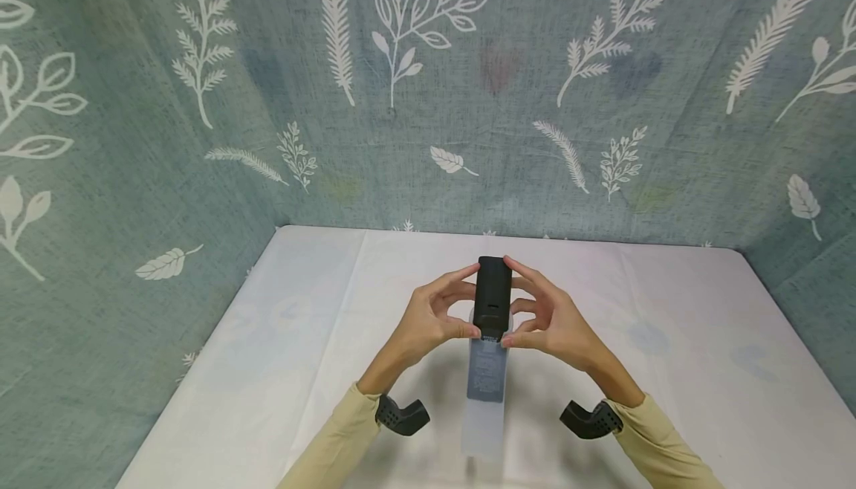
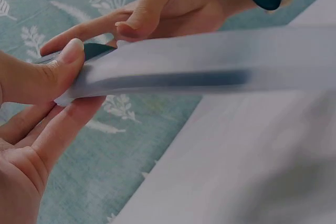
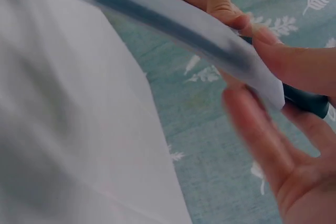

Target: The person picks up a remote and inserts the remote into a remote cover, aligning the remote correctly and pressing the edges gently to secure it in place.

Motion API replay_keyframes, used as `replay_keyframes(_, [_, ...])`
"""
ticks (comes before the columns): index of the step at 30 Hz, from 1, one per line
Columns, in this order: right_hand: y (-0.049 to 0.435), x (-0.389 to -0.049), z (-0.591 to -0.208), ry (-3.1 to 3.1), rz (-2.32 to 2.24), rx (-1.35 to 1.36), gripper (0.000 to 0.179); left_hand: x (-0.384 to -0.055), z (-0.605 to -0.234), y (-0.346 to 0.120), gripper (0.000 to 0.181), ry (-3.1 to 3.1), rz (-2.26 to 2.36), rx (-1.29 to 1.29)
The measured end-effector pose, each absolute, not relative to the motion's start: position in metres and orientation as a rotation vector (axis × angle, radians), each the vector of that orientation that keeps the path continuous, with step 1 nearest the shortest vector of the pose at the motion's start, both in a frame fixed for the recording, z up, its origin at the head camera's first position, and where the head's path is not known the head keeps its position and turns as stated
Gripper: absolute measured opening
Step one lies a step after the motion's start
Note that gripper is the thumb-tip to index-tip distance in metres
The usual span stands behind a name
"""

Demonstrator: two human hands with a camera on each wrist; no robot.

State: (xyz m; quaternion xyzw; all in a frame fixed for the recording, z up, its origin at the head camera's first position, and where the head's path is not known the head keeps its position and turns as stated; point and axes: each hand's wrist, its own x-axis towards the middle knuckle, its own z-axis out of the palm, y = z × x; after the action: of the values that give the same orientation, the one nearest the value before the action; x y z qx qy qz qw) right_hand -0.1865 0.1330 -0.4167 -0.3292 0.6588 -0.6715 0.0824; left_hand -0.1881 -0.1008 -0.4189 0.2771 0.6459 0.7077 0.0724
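Note:
Between both hands is a flat black device (image 1: 493, 292) with rounded corners. Its upper part sticks out of a long frosted plastic sleeve (image 1: 483, 429), while its lower part shows bluish through the film. My left hand (image 1: 441, 309) pinches the sleeve's mouth and the device's left edge, thumb low and a fingertip up at the device's top corner. On the opposite side, my right hand (image 1: 551, 318) holds the right edge in much the same way. In the left wrist view, the left thumb presses on the sleeve's opening. The sleeve's bottom end hangs toward my body over the table.
A white cloth covers the table (image 1: 321, 370) beneath the hands. Behind and to the left hangs a grey-green curtain (image 1: 428, 140) with white leaf prints. Black wrist cameras are strapped at the left cuff (image 1: 401, 416) and the right cuff (image 1: 591, 420).

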Motion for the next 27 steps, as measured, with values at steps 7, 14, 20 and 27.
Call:
replay_keyframes(7, [0.1307,-0.1835,-0.4136,2.091,-1.917,-0.998,0.103,-0.1871,-0.4198,-0.1023,0.085,1.909,2.145,0.835])
replay_keyframes(14, [0.1298,-0.1826,-0.4126,2.063,-1.916,-0.976,0.102,-0.1859,-0.4188,-0.1050,0.084,1.955,2.092,0.810])
replay_keyframes(20, [0.1312,-0.1826,-0.4115,2.036,-1.931,-0.973,0.101,-0.1861,-0.4173,-0.1061,0.082,1.949,2.063,0.815])
replay_keyframes(27, [0.1305,-0.1825,-0.4127,2.173,-1.896,-1.019,0.099,-0.1868,-0.4177,-0.1070,0.082,1.978,2.046,0.843])
